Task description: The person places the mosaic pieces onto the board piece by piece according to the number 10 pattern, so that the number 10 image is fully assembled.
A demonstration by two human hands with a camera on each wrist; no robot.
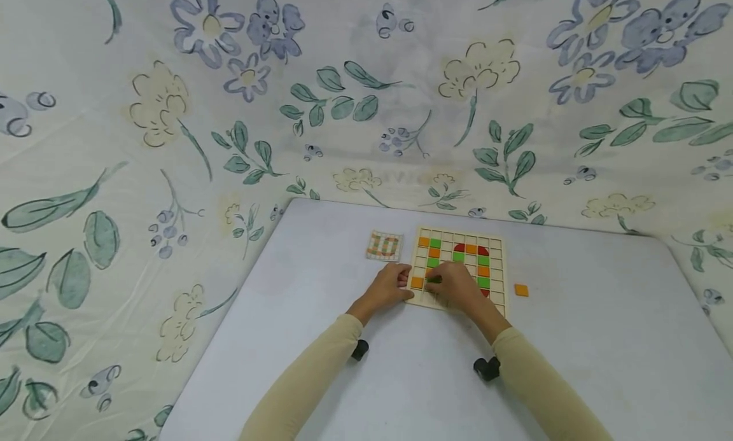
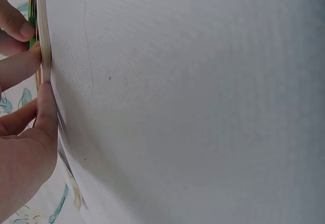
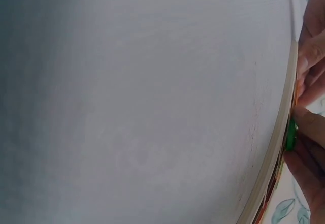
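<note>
A pale wooden grid board lies on the table, with orange, green and red tiles in several of its cells. At its near left corner my left hand grips the edge, thumb against the side and the other fingers bent. Over the lower left part of the board, my right hand pinches a green tile between thumb and fingertips, right at the board's surface. My right hand covers some of the lower middle cells in the head view.
A small card with a checked orange and green pattern lies left of the board. One loose orange tile sits to the board's right on the white table. Flower-printed cloth hangs behind the table and at its left.
</note>
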